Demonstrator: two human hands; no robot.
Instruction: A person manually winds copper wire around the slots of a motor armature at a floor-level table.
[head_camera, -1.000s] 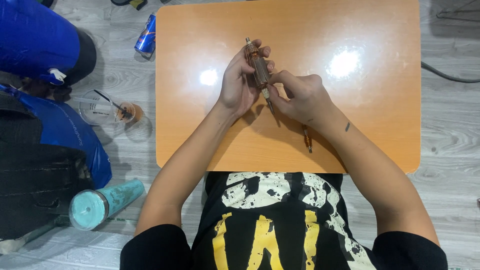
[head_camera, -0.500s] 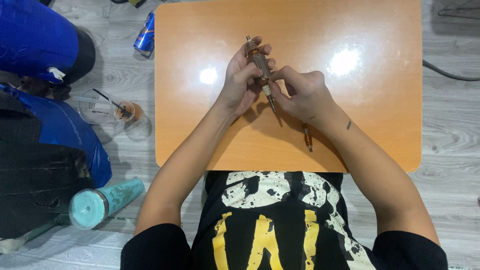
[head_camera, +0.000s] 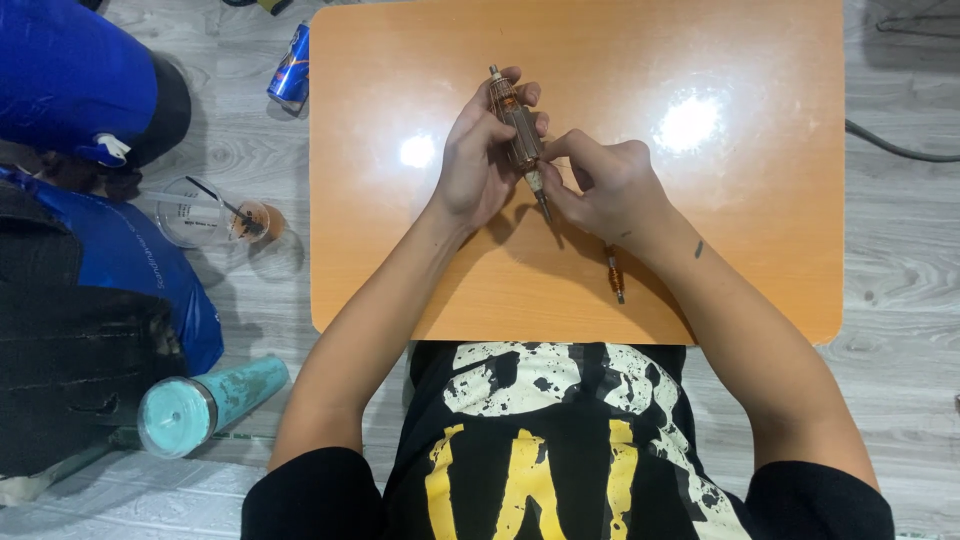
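My left hand (head_camera: 480, 160) grips a small motor armature (head_camera: 517, 125), a copper-wound cylinder on a steel shaft, held above the orange table (head_camera: 400, 260). Its shaft points away from me at the top and toward me at the bottom. My right hand (head_camera: 610, 185) pinches the lower end of the armature near the commutator with thumb and fingertips. A second small shaft-like part with orange winding (head_camera: 614, 275) lies on the table just below my right wrist, partly hidden by it.
On the grey floor to the left lie a blue drink can (head_camera: 291, 68), a clear plastic cup with a straw (head_camera: 205, 212), a teal tumbler (head_camera: 205, 400), and blue and black bags (head_camera: 90, 260). A dark cable (head_camera: 900, 150) runs along the floor at the right.
Both hands stay together on the armature. The fingers of my right hand have shifted slightly along its lower end; the armature is tilted a little differently.
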